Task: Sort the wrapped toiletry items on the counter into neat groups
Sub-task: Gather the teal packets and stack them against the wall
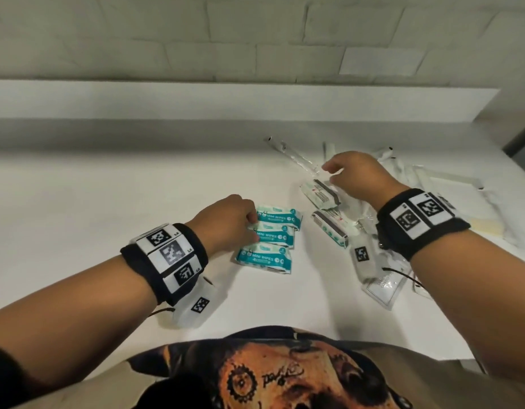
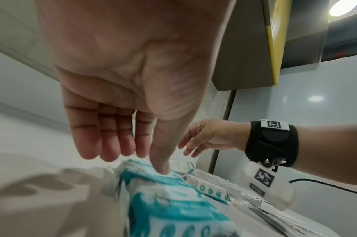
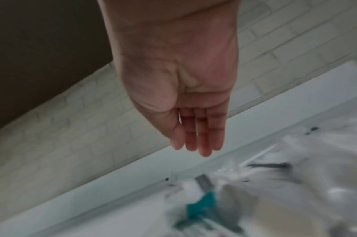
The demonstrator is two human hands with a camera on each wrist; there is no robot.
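Three teal "mini wipes" packs (image 1: 274,236) lie in a column at the counter's middle, labels up. My left hand (image 1: 252,228) rests at their left edge. In the left wrist view its fingers (image 2: 112,144) hang relaxed and the thumb touches the top of a teal pack (image 2: 173,197). Two more wipes packs (image 1: 320,193) (image 1: 330,228) lie back side up to the right. My right hand (image 1: 332,172) hovers just above the farther one. In the right wrist view its fingers (image 3: 202,141) are straight and hold nothing.
Long clear-wrapped items (image 1: 293,154) lie behind the right hand, with a heap of clear wrappers (image 1: 432,184) at the far right. A flat clear packet (image 1: 382,287) sits near the front edge. The white counter (image 1: 107,187) meets a raised ledge and brick wall at the back.
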